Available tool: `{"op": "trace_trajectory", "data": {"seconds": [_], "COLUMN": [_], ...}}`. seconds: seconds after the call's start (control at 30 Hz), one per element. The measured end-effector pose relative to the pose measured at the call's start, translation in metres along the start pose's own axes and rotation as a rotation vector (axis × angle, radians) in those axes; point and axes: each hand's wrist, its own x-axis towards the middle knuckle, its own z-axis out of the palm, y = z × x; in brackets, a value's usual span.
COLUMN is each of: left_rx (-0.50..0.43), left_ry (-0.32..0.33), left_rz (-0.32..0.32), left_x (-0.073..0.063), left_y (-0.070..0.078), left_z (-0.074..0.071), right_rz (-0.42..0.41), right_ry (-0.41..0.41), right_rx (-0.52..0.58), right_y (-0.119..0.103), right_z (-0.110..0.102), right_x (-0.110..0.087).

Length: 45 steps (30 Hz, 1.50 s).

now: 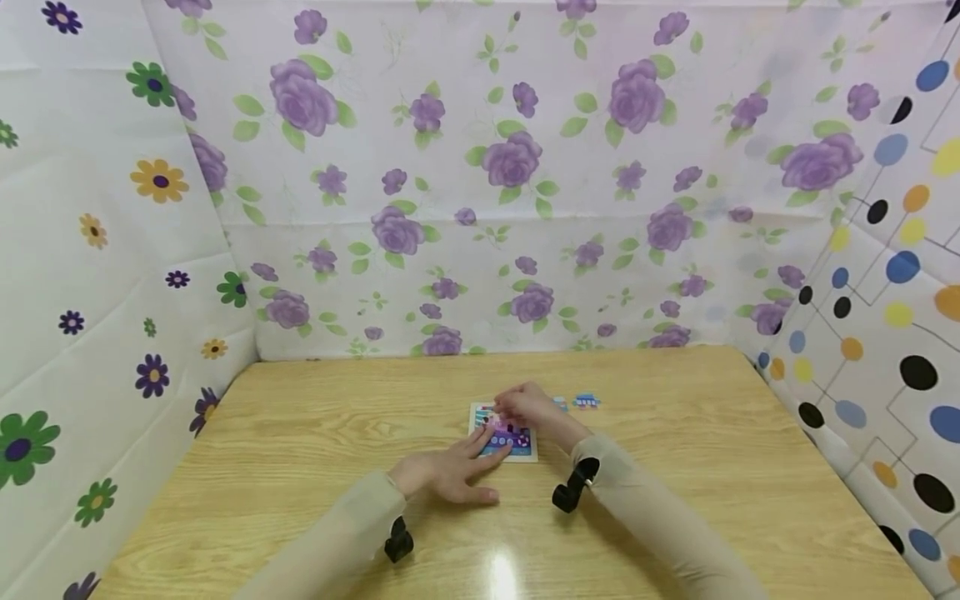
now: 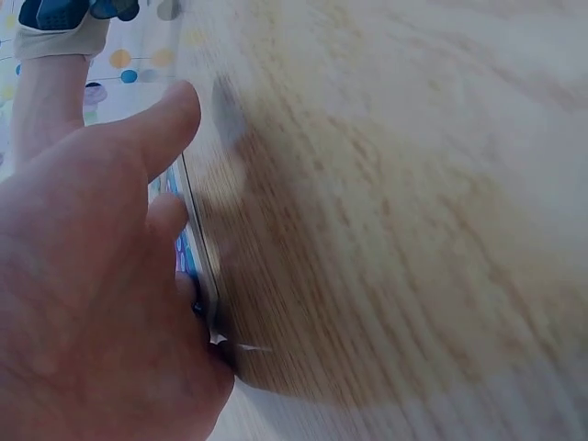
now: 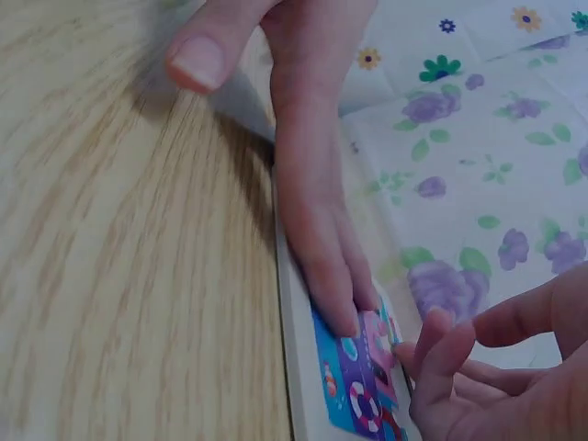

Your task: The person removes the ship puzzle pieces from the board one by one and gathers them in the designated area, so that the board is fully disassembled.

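A small jigsaw puzzle (image 1: 498, 450) in a white frame lies on the table, with a purple, blue and pink picture and a lifebuoy on it. My left hand (image 1: 457, 473) rests on its near left part, fingers straight and spread, thumb out over the wood. In the right wrist view, the left fingers (image 3: 322, 266) lie flat along the puzzle. My right hand (image 1: 528, 407) is at the puzzle's far side, its fingers bent down to the picture. The right fingertips (image 3: 441, 344) come close together there; whether a piece is between them is hidden.
Beyond the right hand lies a loose blue puzzle piece (image 1: 587, 401), with another blue piece (image 1: 560, 403) partly behind the hand. The wooden table (image 1: 322, 417) meets floral cloth (image 1: 450, 275) at the back and patterned cloths at both sides.
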Motion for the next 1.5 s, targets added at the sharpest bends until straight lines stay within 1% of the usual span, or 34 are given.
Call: {"op": "trace_trajectory", "data": {"seconds": [0.07,0.17,0.23,0.4,0.57,0.73,0.9,1.0,1.13,1.2,1.37,1.5], "left_rx": [-0.002,-0.024,-0.04,-0.057,-0.039,-0.045,-0.037,-0.029,-0.02,-0.02,-0.027,-0.027], "left_ry": [0.0,-0.006,-0.012,-0.017,-0.011,-0.013,-0.009,-0.011,-0.023,-0.02,-0.013,-0.018], "left_rz": [-0.003,-0.002,-0.003,-0.003,0.003,-0.006,-0.011,-0.006,0.001,0.0,0.0,0.001], "left_x": [0.0,-0.002,-0.003,-0.006,-0.006,-0.006,-0.006,-0.003,-0.001,-0.001,-0.001,-0.001], "left_y": [0.0,0.002,0.003,0.004,0.003,0.003,0.003,0.002,-0.001,-0.002,-0.001,-0.001], "left_z": [0.0,-0.002,-0.003,-0.006,-0.006,-0.006,-0.007,-0.005,-0.002,-0.002,-0.002,-0.003], "right_rz": [0.037,0.094,0.12,0.141,0.129,0.115,0.087,0.055,0.011,-0.002,-0.026,-0.081], "right_ry": [0.0,-0.02,-0.037,-0.049,-0.045,-0.06,-0.081,-0.061,-0.031,-0.03,-0.034,-0.014], "right_rx": [0.076,0.19,0.233,0.281,0.275,0.235,0.138,0.059,-0.057,-0.093,-0.118,-0.246], "right_y": [-0.003,-0.005,-0.004,-0.001,0.0,-0.001,0.0,0.003,0.004,0.003,0.003,0.004], "right_z": [-0.001,-0.003,-0.005,-0.008,-0.009,-0.007,-0.003,-0.001,0.002,0.003,0.005,0.007], "right_x": [-0.001,-0.002,-0.002,-0.001,0.001,0.001,0.004,0.006,0.003,0.001,0.002,0.007]}}
